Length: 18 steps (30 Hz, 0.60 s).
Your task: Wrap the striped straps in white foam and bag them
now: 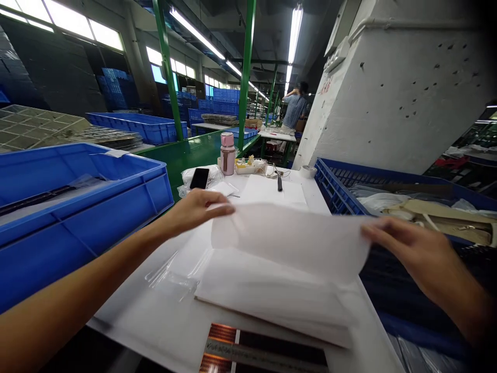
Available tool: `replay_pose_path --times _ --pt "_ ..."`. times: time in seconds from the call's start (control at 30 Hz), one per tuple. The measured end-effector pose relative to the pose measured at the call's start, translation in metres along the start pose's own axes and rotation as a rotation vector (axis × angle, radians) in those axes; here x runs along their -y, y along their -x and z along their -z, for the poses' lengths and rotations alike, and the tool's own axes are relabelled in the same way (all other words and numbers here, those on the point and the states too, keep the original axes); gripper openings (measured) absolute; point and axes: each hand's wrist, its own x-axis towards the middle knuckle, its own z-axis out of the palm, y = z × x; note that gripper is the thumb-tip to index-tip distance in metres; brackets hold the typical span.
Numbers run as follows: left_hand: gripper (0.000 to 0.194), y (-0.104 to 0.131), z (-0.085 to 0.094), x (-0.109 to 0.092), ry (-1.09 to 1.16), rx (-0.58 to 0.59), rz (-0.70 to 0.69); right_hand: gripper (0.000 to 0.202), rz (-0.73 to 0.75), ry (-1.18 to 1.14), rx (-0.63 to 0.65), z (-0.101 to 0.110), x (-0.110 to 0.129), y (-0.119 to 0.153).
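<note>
A thin white sheet of paper hangs between my two hands, bowed and partly lifted. My left hand pinches its upper left corner between thumb and fingers. At the right edge, my right hand grips the sheet; its fingertips are blurred. Below the raised sheet lies a stack of white sheets. Clear plastic sleeves lie to the left of the stack. Nearest me is a flat panel with copper-coloured grids and black areas, cut off by the frame's bottom edge.
On the white table stand a pink bottle, a phone, a black-handled tool and a tape roll. A blue crate flanks the left side; another blue crate is at right. A person stands farther back.
</note>
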Motion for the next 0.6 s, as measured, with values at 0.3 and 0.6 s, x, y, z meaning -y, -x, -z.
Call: replay_pose_path --times 0.3,0.6 --pt "0.023 -0.19 -0.034 0.082 0.135 -0.022 0.291 0.017 -0.33 -0.205 0.06 -0.099 -0.081 -0.167" --pt "0.027 -0.261 -0.082 0.155 -0.075 -0.038 0.502 0.011 0.063 0.097 -0.093 -0.15 -0.099 -0.175"
